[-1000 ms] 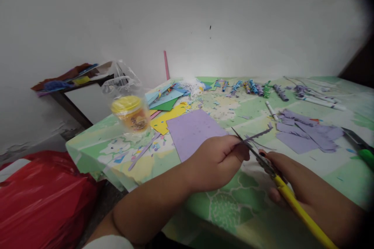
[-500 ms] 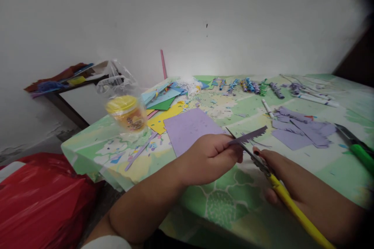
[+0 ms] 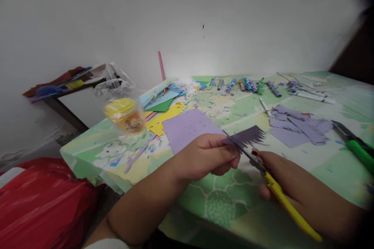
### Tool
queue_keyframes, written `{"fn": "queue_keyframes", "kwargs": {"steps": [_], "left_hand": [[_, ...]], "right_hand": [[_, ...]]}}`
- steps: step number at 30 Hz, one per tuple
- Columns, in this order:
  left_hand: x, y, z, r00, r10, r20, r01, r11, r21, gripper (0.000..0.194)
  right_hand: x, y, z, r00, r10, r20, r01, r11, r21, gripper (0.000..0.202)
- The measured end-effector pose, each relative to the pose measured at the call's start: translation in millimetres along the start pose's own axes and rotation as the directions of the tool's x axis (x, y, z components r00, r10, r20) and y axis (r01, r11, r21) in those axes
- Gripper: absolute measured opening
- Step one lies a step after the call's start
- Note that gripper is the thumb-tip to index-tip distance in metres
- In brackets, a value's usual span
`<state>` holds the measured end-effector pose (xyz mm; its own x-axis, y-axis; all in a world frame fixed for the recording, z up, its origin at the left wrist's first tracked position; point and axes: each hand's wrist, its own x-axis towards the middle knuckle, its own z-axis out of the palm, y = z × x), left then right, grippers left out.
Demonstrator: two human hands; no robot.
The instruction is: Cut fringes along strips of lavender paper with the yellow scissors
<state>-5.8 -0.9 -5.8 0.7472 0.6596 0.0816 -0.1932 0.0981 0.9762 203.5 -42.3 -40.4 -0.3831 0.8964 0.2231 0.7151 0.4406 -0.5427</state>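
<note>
My left hand pinches a strip of purple paper whose lower right edge is cut into a fringe. In my right hand is a pair of yellow-handled scissors, its blades at the strip close to my left fingertips. Part of the right hand's grip is hidden behind the handle. Beneath and beyond my left hand lies a purple sheet. To the right, several cut purple paper pieces, some fringed, lie in a loose pile.
Green-handled scissors lie at the right. A yellow-lidded tub in clear plastic stands at the left. Rolled paper curls line the back of the table, beside markers. A red plastic bag sits below the left edge.
The purple strip has turned in my left hand, so its flat face and fringe show more broadly. The scissors stay at the strip; the whole view has shifted slightly.
</note>
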Motion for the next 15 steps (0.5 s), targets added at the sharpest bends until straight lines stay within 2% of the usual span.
{"fn": "queue_keyframes", "kwargs": {"steps": [2, 5, 8, 10, 12, 15], "left_hand": [[2.5, -1.9, -2.1, 0.996, -0.05, 0.078, 0.062, 0.985, -0.161, 0.029], [5.6, -2.0, -3.9, 0.979, -0.089, 0.185, 0.139, 0.949, -0.284, 0.026], [7.1, 0.6, -3.7, 0.977, -0.081, 0.196, 0.144, 0.932, -0.332, 0.026], [7.2, 2.3, -2.2, 0.994, -0.057, 0.092, 0.084, 0.939, -0.333, 0.025], [6.3, 3.2, 0.3, 0.997, -0.01, -0.075, -0.011, 0.964, -0.264, 0.022], [3.5, 3.3, 4.6, 0.965, 0.084, -0.25, -0.084, 0.996, 0.01, 0.019]], "right_hand": [[0.7, 2.1, 1.0, 1.0, 0.005, -0.011, -0.005, 1.0, -0.012, 0.027], [1.7, 5.4, 2.1, 0.999, 0.012, -0.051, -0.014, 1.0, -0.026, 0.028], [2.4, 6.4, 2.2, 0.997, 0.029, -0.078, -0.031, 0.999, -0.032, 0.027], [2.7, 5.4, 1.8, 0.995, 0.064, -0.074, -0.065, 0.998, -0.024, 0.025], [2.8, 4.0, 1.4, 0.993, 0.1, -0.057, -0.101, 0.995, -0.007, 0.023], [2.4, 2.4, 1.0, 0.993, 0.111, -0.04, -0.11, 0.994, 0.018, 0.024]]}}
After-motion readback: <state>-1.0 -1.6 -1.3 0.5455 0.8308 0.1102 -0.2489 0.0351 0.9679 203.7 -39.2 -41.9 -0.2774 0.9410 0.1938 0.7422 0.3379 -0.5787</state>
